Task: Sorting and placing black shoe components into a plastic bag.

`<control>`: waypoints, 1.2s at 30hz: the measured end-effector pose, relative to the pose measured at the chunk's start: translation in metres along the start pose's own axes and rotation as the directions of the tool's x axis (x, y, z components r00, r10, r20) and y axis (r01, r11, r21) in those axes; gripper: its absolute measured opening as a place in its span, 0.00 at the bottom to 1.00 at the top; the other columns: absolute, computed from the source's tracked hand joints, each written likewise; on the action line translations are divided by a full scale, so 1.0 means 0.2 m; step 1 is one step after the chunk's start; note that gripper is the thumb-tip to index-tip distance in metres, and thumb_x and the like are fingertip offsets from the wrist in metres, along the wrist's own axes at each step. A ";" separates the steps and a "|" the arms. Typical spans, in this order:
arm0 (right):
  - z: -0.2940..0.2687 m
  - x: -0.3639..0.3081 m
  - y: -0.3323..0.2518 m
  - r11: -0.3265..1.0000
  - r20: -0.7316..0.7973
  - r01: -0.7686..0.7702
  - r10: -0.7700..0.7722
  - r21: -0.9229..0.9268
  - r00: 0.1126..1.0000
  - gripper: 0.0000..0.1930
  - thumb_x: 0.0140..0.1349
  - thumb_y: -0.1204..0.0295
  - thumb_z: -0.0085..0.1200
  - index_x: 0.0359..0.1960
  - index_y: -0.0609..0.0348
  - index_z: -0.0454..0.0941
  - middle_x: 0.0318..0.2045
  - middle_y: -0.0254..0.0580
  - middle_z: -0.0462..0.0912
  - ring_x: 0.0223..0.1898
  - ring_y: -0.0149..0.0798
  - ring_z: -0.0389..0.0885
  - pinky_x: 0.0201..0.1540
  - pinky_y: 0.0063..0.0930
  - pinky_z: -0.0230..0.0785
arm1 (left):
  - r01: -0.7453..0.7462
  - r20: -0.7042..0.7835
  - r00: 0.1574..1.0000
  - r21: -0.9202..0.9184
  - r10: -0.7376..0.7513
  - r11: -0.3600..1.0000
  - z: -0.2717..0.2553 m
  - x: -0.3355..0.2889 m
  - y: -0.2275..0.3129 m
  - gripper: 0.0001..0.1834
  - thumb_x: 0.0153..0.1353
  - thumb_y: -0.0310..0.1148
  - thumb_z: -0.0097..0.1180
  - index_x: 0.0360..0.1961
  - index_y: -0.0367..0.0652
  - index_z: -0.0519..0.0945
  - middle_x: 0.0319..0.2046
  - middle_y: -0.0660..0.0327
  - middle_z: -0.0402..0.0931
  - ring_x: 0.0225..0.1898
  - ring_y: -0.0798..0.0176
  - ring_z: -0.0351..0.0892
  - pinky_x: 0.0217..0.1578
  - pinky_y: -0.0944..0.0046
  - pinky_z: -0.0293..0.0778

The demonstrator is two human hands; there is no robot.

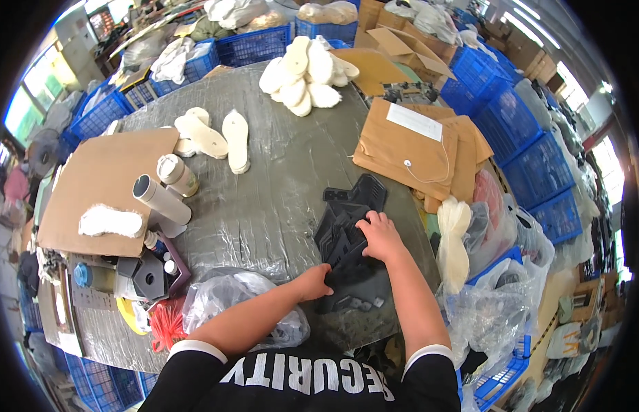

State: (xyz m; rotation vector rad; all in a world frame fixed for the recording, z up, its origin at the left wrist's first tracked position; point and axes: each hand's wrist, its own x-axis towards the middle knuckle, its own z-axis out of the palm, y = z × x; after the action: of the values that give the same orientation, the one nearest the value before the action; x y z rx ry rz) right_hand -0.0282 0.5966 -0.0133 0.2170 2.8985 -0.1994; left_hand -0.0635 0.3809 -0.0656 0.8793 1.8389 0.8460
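A loose pile of black shoe-upper pieces (341,226) lies on the plastic-covered table in front of me, thin and overlapping at different angles. My left hand (314,282) is closed at the pile's near left edge, its thumb and fingers pinching a black piece. Across the right side of the pile, my right hand (381,235) has its fingers curled over the upper pieces. Its fingertips are partly hidden among them. Just beyond my hands, another black piece (367,191) extends from the far end of the pile. A few small grey bits (361,303) lie near my left hand.
White fluffy insoles (302,75) are heaped at the table's far side. Brown envelopes (409,147) lie at the right. At the left stand a white tumbler (161,199) and a cardboard sheet (103,178). A clear plastic bag (227,302) lies under my left forearm; blue crates (539,165) surround the table.
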 end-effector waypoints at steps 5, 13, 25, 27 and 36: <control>0.08 0.04 0.04 0.987 -0.037 0.113 -0.118 -0.115 0.992 0.43 0.28 0.64 0.73 0.54 0.46 0.69 0.51 0.41 0.68 0.58 0.42 0.62 0.61 0.47 0.51 | 0.229 -0.148 0.959 -0.109 -0.243 0.967 0.03 0.10 -0.09 0.29 0.41 0.29 0.66 0.46 0.31 0.71 0.41 0.44 0.75 0.46 0.49 0.75 0.45 0.59 0.70; 0.01 -0.15 0.05 0.997 0.071 -0.050 0.054 -0.058 0.996 0.32 0.29 0.58 0.72 0.38 0.56 0.72 0.44 0.42 0.71 0.51 0.44 0.68 0.56 0.45 0.57 | 0.151 -0.176 0.975 0.081 -0.135 0.985 0.03 0.07 -0.05 0.30 0.40 0.29 0.67 0.46 0.31 0.71 0.42 0.43 0.74 0.48 0.43 0.72 0.46 0.55 0.70; 0.07 -0.58 -0.06 0.861 0.213 -0.266 0.189 0.434 0.959 0.25 0.40 0.58 0.67 0.37 0.60 0.73 0.29 0.48 0.79 0.37 0.50 0.78 0.38 0.42 0.68 | 0.125 -0.119 0.984 -0.050 -0.130 0.991 0.02 0.04 0.04 0.20 0.38 0.26 0.67 0.34 0.37 0.72 0.32 0.51 0.76 0.37 0.54 0.76 0.38 0.61 0.70; 0.02 -0.62 -0.14 0.938 0.148 -0.226 0.193 0.263 0.970 0.28 0.36 0.63 0.68 0.41 0.59 0.73 0.30 0.41 0.79 0.37 0.44 0.78 0.37 0.41 0.65 | 0.093 -0.122 0.988 -0.004 -0.093 0.996 0.01 0.05 0.02 0.20 0.39 0.26 0.67 0.33 0.37 0.71 0.34 0.51 0.76 0.38 0.56 0.76 0.40 0.62 0.70; 0.08 -0.76 -0.30 0.972 -0.145 -0.232 0.235 0.038 0.961 0.26 0.37 0.67 0.66 0.43 0.57 0.74 0.28 0.36 0.77 0.38 0.38 0.75 0.40 0.34 0.60 | 0.252 -0.261 0.899 -0.350 -0.352 0.902 -0.20 0.10 0.10 0.31 0.43 0.43 0.70 0.43 0.34 0.72 0.45 0.47 0.72 0.49 0.57 0.70 0.51 0.61 0.66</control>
State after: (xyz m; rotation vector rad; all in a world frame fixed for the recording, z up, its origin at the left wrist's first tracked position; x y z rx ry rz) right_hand 0.1117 0.5152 0.0147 0.5982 2.9837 -0.1790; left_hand -0.1025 0.3993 -0.0434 0.2505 1.9793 1.0800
